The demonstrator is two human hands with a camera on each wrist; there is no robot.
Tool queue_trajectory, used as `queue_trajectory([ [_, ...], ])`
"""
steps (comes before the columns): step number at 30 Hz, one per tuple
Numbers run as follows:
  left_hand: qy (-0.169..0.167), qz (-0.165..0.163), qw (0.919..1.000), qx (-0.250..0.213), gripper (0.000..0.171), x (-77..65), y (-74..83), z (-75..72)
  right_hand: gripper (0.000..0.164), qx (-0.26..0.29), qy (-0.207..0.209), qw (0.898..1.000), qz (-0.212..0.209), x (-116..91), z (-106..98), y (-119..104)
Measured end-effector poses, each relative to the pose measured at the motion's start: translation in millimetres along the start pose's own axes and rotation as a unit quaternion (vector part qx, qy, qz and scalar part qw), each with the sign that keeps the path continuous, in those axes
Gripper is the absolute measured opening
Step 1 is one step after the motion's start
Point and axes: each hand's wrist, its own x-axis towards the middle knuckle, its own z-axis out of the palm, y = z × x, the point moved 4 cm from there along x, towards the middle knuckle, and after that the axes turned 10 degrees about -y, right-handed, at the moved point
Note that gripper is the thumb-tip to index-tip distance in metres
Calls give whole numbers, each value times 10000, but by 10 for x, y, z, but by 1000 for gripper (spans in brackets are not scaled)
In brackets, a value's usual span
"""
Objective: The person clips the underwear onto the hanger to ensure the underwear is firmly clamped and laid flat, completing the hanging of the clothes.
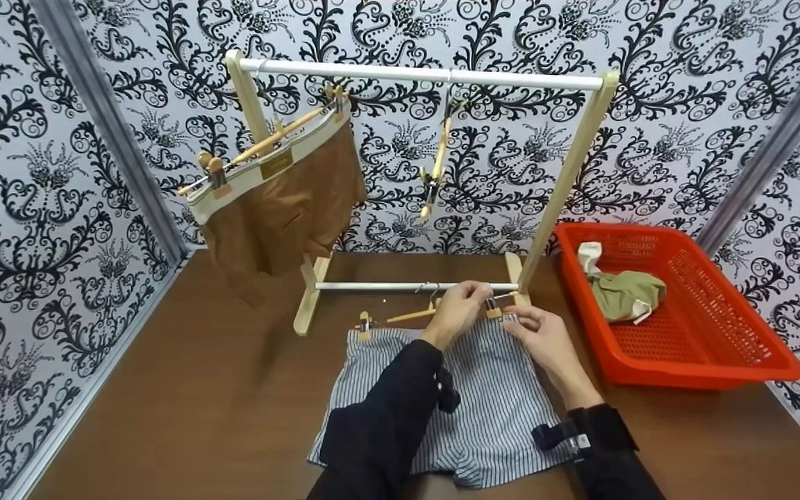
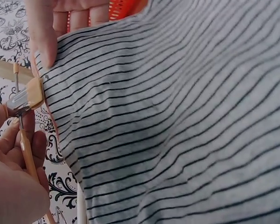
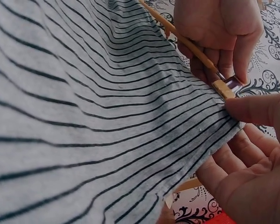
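Striped shorts (image 1: 490, 396) lie on the brown table with the waistband away from me. A wooden clip hanger (image 1: 410, 317) lies along that waistband, its left clip (image 1: 364, 326) at the waistband's left part. My left hand (image 1: 457, 312) pinches the hanger's right clip (image 2: 35, 93) between thumb and fingers, and the clip's wooden pad sits on the waistband. Beside it my right hand (image 1: 546, 340) holds the waistband's right corner, thumb (image 3: 245, 109) on top and fingers beneath the cloth. Both wrist views show the cloth lifted at this corner.
Behind stands a wooden rack (image 1: 573, 167) with a white top bar (image 1: 386, 71). Brown shorts (image 1: 289, 208) hang on it at left, a bare clip hanger (image 1: 442, 153) right of centre. The red basket (image 1: 692, 371) at right holds a green garment (image 1: 626, 295). Patterned walls enclose the table.
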Motion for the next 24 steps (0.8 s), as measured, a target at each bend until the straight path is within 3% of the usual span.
queue_trajectory([
  [7,257,-5,9997,29,26,-11,38,-29,33,187,-142,9996,142,-5,-18,-16],
  [16,216,-199,9992,-258,26,-39,51,-16,40,151,-11,9992,357,-20,-63,-20],
  [24,197,1,9993,-308,25,-37,37,-33,39,299,-85,9991,287,-10,-66,-32],
])
